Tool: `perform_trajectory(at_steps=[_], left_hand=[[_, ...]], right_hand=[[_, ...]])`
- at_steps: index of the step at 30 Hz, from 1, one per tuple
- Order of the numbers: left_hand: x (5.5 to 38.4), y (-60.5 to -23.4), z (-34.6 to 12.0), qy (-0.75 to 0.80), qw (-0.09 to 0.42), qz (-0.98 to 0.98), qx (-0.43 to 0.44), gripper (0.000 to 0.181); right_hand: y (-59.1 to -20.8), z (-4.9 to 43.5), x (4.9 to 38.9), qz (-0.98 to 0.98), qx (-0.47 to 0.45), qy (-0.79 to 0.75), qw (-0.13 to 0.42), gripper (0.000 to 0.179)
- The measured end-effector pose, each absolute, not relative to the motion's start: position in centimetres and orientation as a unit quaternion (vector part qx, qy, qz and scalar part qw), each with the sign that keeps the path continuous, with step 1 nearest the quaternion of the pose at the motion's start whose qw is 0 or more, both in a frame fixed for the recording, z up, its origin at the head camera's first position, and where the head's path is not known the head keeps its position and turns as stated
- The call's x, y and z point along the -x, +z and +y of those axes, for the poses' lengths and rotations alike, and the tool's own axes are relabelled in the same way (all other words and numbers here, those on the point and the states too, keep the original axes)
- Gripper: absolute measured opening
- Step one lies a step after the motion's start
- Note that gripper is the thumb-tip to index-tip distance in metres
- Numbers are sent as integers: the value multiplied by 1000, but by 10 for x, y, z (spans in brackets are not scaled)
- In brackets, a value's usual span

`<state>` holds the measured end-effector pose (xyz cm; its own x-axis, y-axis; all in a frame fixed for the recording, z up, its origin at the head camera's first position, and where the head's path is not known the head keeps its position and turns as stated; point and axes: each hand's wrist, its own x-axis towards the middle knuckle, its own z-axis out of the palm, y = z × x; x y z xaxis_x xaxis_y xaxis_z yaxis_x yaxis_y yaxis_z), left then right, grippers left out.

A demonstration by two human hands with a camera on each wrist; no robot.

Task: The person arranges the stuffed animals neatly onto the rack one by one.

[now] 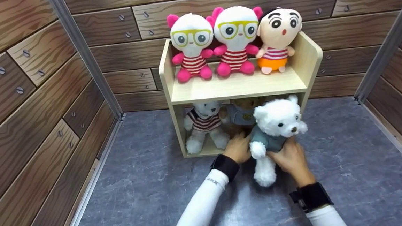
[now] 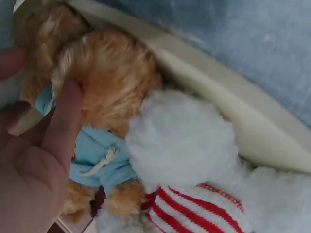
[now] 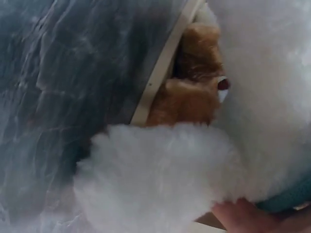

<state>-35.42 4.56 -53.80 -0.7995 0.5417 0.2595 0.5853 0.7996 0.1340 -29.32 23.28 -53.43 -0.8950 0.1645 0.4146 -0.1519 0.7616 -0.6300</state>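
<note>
My right hand grips a white teddy bear in a teal shirt, holding it upright in front of the lower shelf's right side. In the right wrist view its white fur fills much of the picture. My left hand is at the front of the lower compartment, with a fairly straight finger against the brown teddy bear in a light blue top. Beside that bear on the left sits a white bear in a red-striped shirt. The held bear partly hides the brown one in the head view.
A pale wooden two-level shelf unit stands on the grey floor. On its top level sit two pink-and-white dolls with yellow glasses and a boy doll in orange shorts. Wood-patterned walls surround the area.
</note>
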Motion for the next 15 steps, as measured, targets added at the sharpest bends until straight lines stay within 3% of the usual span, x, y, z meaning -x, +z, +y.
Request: perform_trajectory(at_steps=[4, 10, 15], left_hand=[[354, -539, 51, -75, 139, -940, 303, 51], [356, -546, 58, -22, 207, -932, 298, 52], [360, -543, 65, 55, 191, -939, 282, 44]], right_hand=[[-540, 237, 292, -908, 7, 329, 257, 73], [-542, 241, 291, -908, 15, 333, 254, 70], [-541, 239, 294, -908, 14, 333, 255, 73]])
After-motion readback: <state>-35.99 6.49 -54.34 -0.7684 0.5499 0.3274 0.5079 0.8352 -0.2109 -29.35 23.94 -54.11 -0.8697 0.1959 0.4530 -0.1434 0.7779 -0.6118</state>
